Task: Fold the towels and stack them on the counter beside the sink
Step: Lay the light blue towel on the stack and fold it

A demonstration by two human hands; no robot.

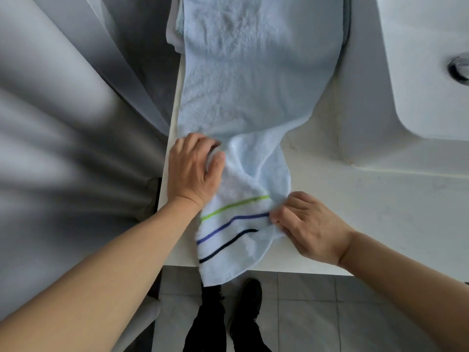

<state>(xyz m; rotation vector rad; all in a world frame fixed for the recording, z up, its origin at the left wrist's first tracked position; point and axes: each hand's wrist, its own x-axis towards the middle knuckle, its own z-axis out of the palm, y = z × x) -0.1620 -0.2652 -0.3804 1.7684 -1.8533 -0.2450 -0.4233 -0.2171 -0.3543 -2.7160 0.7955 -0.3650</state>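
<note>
A pale blue towel (253, 72) lies lengthwise along the white counter (380, 212), running from the far end toward me. Its near end, with a green, a blue and a dark stripe, is bunched and hangs over the counter's front edge. My left hand (193, 168) grips the towel's left edge where it narrows, fingers curled into the cloth. My right hand (304, 224) pinches the right edge beside the stripes. More folded cloth (173, 34) peeks out under the towel's far left corner.
The white sink basin (418, 72) with its metal drain (459, 68) sits at the right. A grey curtain (63, 123) hangs along the counter's left side. Below lie grey floor tiles (317, 313) and my dark shoes (248, 301).
</note>
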